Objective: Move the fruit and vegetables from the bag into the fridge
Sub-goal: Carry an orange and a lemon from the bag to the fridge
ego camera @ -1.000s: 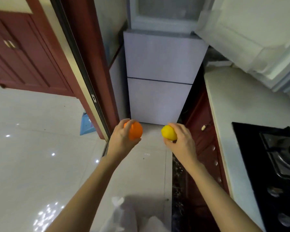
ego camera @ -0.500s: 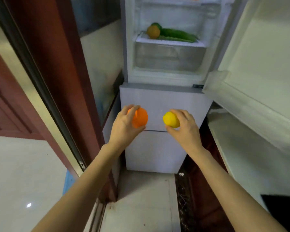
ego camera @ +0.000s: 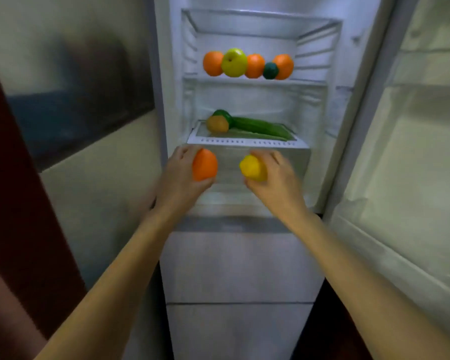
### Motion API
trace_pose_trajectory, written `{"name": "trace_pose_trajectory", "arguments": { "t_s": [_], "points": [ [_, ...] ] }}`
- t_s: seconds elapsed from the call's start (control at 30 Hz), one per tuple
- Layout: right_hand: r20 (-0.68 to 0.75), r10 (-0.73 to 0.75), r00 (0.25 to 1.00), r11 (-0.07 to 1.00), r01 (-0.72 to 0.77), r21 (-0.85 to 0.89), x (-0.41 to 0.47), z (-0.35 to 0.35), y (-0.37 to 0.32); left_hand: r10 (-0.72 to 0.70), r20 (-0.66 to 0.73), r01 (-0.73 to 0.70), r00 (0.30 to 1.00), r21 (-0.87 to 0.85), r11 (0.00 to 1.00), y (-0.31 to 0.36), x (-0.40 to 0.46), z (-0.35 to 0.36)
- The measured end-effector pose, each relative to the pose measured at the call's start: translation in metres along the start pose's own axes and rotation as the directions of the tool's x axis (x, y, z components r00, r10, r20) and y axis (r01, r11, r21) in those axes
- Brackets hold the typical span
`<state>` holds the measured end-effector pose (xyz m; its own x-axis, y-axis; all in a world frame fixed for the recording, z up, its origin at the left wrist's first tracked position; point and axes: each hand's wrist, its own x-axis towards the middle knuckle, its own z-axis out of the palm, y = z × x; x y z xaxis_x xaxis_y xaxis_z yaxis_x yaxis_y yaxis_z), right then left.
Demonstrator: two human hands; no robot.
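— Gripping what, exactly, are the person's hands?

— The left hand (ego camera: 178, 178) has its fingers curled round an orange (ego camera: 204, 165), thumb beneath it. The right hand (ego camera: 276, 178) cups a yellow fruit (ego camera: 252, 168), fingers bent over its top. Both fruits sit level with each other, just in front of the clear drawer (ego camera: 283, 162) of the open fridge (ego camera: 330, 126).

— And inside?

— On the upper shelf (ego camera: 255, 81) stand three oranges, a green apple (ego camera: 233, 62) and a small dark green fruit (ego camera: 270, 70), all in one row and touching. On the lower shelf (ego camera: 244, 142) lie a brownish round fruit (ego camera: 217, 124) and a cucumber (ego camera: 257, 125), with another dark green piece behind the round one.

— The surroundings?

— The fridge door (ego camera: 405, 165) stands open at the right. Two closed lower compartments (ego camera: 239, 266) sit under the open section. A pale wall (ego camera: 102, 190) with a dark band is at the left, beside a dark red door frame (ego camera: 18, 203).
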<state>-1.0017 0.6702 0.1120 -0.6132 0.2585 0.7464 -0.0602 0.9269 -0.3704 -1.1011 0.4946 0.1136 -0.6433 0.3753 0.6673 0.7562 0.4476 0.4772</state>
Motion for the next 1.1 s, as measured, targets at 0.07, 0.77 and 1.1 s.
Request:
{"name": "trace_pose_trajectory", "arguments": {
  "t_s": [0.07, 0.77, 1.1],
  "points": [
    [-0.032, -0.034, 0.999, 0.999, 0.035, 0.005, 0.039, 0.005, 0.01, 0.045, -0.038, -0.044, 0.998, 0.022, 0.999, 0.005, 0.038, 0.007],
    [-0.119, -0.097, 0.988, 0.981, 0.074, -0.177, 0.314, 0.023, 0.098, 0.114, -0.102, -0.091, 0.988, 0.21, 0.973, -0.012, 0.331, 0.044],
    [-0.038, -0.094, 0.995, 0.965, 0.081, -0.248, 0.35, 0.039, 0.112, 0.011, -0.033, -0.001, 0.999, 0.286, 0.958, -0.034, 0.368, 0.055]
  ]
}}
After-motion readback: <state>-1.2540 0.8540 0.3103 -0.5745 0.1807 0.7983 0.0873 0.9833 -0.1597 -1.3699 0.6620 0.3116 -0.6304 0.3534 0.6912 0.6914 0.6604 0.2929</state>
